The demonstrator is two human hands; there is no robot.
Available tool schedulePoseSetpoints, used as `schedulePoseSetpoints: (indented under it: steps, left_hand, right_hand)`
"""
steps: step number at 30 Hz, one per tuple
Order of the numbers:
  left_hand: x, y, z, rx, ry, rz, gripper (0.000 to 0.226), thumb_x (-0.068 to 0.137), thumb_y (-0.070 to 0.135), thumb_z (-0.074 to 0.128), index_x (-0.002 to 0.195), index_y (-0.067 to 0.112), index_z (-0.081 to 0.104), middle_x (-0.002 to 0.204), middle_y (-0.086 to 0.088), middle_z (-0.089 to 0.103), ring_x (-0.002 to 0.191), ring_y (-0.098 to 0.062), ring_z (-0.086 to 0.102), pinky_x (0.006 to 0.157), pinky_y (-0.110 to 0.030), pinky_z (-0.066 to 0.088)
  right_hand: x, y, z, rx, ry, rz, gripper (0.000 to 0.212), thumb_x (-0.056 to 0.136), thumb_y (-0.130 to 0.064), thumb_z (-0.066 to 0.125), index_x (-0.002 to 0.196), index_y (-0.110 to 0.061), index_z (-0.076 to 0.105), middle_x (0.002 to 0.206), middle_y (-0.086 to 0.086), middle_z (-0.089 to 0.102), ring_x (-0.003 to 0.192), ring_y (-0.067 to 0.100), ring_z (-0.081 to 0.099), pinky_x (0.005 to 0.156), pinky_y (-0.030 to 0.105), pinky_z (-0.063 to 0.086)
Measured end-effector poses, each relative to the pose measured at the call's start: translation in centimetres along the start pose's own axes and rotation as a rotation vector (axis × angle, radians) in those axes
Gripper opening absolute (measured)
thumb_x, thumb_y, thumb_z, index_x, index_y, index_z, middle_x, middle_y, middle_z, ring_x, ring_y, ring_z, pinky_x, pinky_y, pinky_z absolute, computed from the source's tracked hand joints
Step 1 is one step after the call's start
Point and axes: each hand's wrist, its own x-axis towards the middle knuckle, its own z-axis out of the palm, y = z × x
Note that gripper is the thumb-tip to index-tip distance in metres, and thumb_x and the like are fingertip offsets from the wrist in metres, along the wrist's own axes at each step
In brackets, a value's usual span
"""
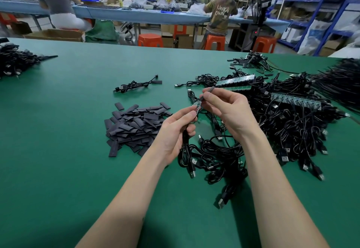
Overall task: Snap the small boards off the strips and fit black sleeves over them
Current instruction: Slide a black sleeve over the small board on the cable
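My left hand pinches a small green board with its black cable hanging below the palm. My right hand pinches a flat black sleeve just above the board's upper end, its lower end at the board's tip. A heap of loose black sleeves lies on the green table to the left of my hands. Two strips of joined boards rest on a big tangle of black USB cables at the right.
One finished cable lies alone at mid table. More cable piles sit at the far left and far right. Beyond the table edge are orange stools and people seated at a blue bench.
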Motion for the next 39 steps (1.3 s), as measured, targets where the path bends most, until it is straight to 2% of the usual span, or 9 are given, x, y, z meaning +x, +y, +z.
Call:
schedulePoseSetpoints:
  steps: [6,11,13,18,23,28,39]
  left_hand:
    - [0.0,0.5,-0.7,-0.004,-0.065,-0.033,0.020,0.082,0.010,0.068,0.099,0.008,0.078,0.077,-0.002,0.060,0.056,-0.009,0.043,0.055,-0.019,0.041]
    - [-0.4,1.3,-1.5,0.031,-0.181,-0.098,0.015,0.083,0.007,0.071,0.096,0.008,0.079,0.077,-0.004,0.057,0.059,-0.008,0.045,0.057,-0.017,0.042]
    - [-0.5,1.5,-1.7,0.022,-0.187,-0.106,0.012,0.084,0.006,0.071,0.095,0.008,0.076,0.077,-0.004,0.058,0.059,-0.007,0.046,0.057,-0.017,0.043]
    - [-0.4,1.6,-1.8,-0.066,-0.167,-0.101,0.006,0.080,0.009,0.074,0.084,0.010,0.070,0.079,-0.006,0.059,0.061,-0.007,0.047,0.057,-0.016,0.045]
    - [-0.2,1.3,-1.4,-0.157,-0.089,-0.067,0.006,0.083,0.007,0.067,0.087,0.008,0.062,0.079,-0.006,0.058,0.060,-0.007,0.046,0.057,-0.016,0.045]
    - [0.0,1.2,-1.2,-0.127,-0.026,-0.014,0.011,0.080,0.009,0.069,0.086,0.009,0.060,0.078,-0.005,0.058,0.059,-0.007,0.045,0.057,-0.017,0.045]
    - [-0.3,1.7,-1.8,-0.093,-0.143,-0.056,0.005,0.083,0.007,0.069,0.085,0.007,0.064,0.078,-0.006,0.059,0.060,-0.007,0.047,0.057,-0.017,0.046]
  right_hand:
    - [0.0,-0.4,-0.7,-0.071,-0.065,0.022,0.009,0.090,-0.002,0.071,0.099,-0.001,0.074,0.090,0.011,0.076,0.086,0.021,0.072,0.083,0.025,0.058]
    - [-0.3,-1.5,-1.7,-0.044,-0.195,0.152,0.028,0.079,-0.010,0.074,0.104,0.003,0.072,0.093,0.015,0.075,0.086,0.020,0.072,0.077,0.022,0.058]
    - [-0.4,-1.7,-1.8,-0.032,-0.226,0.188,0.029,0.078,-0.010,0.073,0.104,0.003,0.072,0.092,0.014,0.074,0.084,0.020,0.071,0.077,0.022,0.058]
    - [-0.5,-1.9,-1.6,-0.011,-0.215,0.208,0.026,0.079,-0.008,0.072,0.102,0.003,0.072,0.092,0.015,0.075,0.082,0.020,0.071,0.076,0.021,0.058]
    - [-0.5,-1.5,-0.4,0.016,-0.156,0.114,0.031,0.071,-0.010,0.077,0.099,0.002,0.073,0.090,0.015,0.075,0.083,0.020,0.073,0.079,0.024,0.059]
    - [-0.4,-0.9,0.2,0.018,-0.117,0.078,0.029,0.071,-0.011,0.079,0.097,0.001,0.074,0.090,0.016,0.075,0.086,0.022,0.072,0.085,0.029,0.060]
    - [-0.7,-1.5,-0.4,-0.053,-0.184,0.082,0.037,0.070,-0.013,0.078,0.103,0.002,0.072,0.096,0.019,0.074,0.091,0.025,0.071,0.088,0.032,0.060]
